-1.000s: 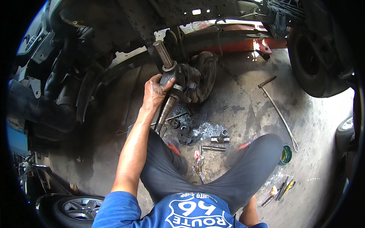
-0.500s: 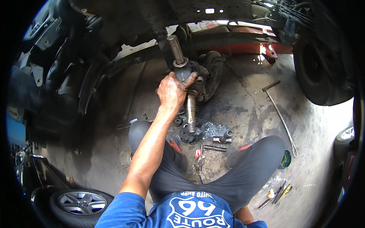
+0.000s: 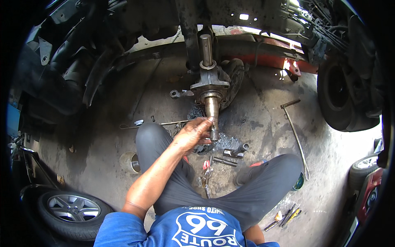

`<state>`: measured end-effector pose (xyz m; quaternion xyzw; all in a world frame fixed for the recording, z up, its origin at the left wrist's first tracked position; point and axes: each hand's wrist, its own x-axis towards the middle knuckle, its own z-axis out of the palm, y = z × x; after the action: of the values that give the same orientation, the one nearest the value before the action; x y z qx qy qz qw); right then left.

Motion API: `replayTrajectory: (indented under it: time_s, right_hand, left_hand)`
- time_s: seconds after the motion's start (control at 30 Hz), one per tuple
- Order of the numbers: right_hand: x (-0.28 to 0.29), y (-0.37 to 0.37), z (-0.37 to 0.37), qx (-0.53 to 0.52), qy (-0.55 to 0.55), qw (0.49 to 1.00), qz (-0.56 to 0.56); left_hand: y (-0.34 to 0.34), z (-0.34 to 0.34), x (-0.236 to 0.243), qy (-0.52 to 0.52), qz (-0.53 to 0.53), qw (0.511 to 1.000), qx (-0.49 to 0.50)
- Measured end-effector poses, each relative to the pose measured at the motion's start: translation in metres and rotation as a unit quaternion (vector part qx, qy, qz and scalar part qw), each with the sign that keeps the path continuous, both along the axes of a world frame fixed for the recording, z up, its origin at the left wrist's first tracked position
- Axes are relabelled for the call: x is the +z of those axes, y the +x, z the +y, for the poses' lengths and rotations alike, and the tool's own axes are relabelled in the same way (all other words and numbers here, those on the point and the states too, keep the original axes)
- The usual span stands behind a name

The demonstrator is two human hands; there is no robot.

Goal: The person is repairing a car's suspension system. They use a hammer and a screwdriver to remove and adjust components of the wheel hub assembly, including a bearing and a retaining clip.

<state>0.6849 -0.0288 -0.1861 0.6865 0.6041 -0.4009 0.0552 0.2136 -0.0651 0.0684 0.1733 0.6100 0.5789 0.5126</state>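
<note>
A steering knuckle (image 3: 209, 78) sits in front of me under the vehicle, with a bare steel pin (image 3: 206, 48) sticking up from it. Its stepped axle spindle (image 3: 212, 106) points down toward my knees. My left hand (image 3: 192, 135) is closed around the spindle near its tip, thumb on top and fingers along the side and underneath. Only part of my right arm (image 3: 256, 235) shows beside my shirt; the right hand is out of sight. Between my legs lie a dark socket-like piece (image 3: 238, 150), a short bar (image 3: 224, 161) and a greasy metal tool (image 3: 205, 181).
Overhead hangs the dark vehicle underside (image 3: 144, 16), with a tyre (image 3: 335, 88) at right. A long-handled bar (image 3: 294, 133) lies on the floor to the right, near pens or thin tools (image 3: 284, 218). At left are a can (image 3: 131, 163) and an alloy wheel (image 3: 74, 208).
My left hand has moved from the knuckle's body down to the spindle's end. In the picture, the knuckle stands more upright and slightly farther right. The view has shifted a little.
</note>
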Motion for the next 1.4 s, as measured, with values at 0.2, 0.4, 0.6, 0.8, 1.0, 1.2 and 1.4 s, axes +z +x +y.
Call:
replayTrajectory:
  time_s: [0.2, 0.4, 0.6, 0.8, 1.0, 1.2, 1.4]
  right_hand:
    - [0.004, -0.005, 0.008, 0.01, 0.002, 1.0, -0.007]
    - [0.011, -0.009, 0.008, 0.021, 0.0, 1.0, -0.017]
    - [0.017, -0.007, 0.005, 0.025, -0.001, 0.999, -0.027]
    - [0.019, -0.003, 0.0, 0.027, -0.005, 0.999, -0.039]
    - [0.023, -0.002, -0.002, 0.032, -0.01, 0.998, -0.051]
    - [0.027, -0.002, -0.002, 0.039, -0.014, 0.997, -0.062]
    - [0.034, -0.001, 0.0, 0.051, -0.015, 0.996, -0.077]
  left_hand:
    - [-0.02, 0.005, 0.017, -0.072, 0.332, 0.931, -0.132]
    - [-0.115, 0.047, 0.083, 0.152, 0.518, 0.836, 0.1]
    - [-0.153, 0.096, 0.11, 0.177, 0.505, 0.845, 0.027]
    - [-0.16, 0.107, 0.12, 0.22, 0.362, 0.906, -0.023]
    - [-0.169, 0.096, 0.103, 0.138, 0.376, 0.911, -0.1]
    - [-0.179, 0.106, 0.085, 0.173, 0.359, 0.909, -0.124]
    - [-0.183, 0.116, 0.056, 0.22, 0.291, 0.927, -0.089]
